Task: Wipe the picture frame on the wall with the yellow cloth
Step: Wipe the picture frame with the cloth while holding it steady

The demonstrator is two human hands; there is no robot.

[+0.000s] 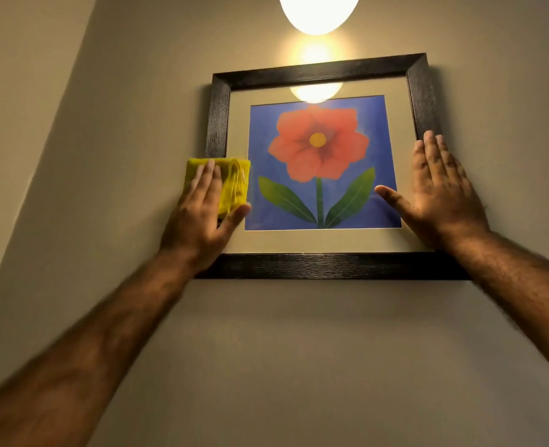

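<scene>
Beige wall (299, 350) fills the view, lit by a round lamp (319, 11) at the top edge; on it hangs the picture frame (318, 266) — dark wood around a pale mount and a print of a red flower (318, 141) on blue; the lamp's glare shows in the glass. The left hand (202, 214) lies flat with fingers spread, pressing the folded yellow cloth (234, 182) against the frame's left side, thumb hooked under the cloth's lower edge; the cloth covers the left rail and part of the mount. The right hand (441, 191) is open and empty — palm flat on the frame's right side, thumb reaching onto the glass.
</scene>
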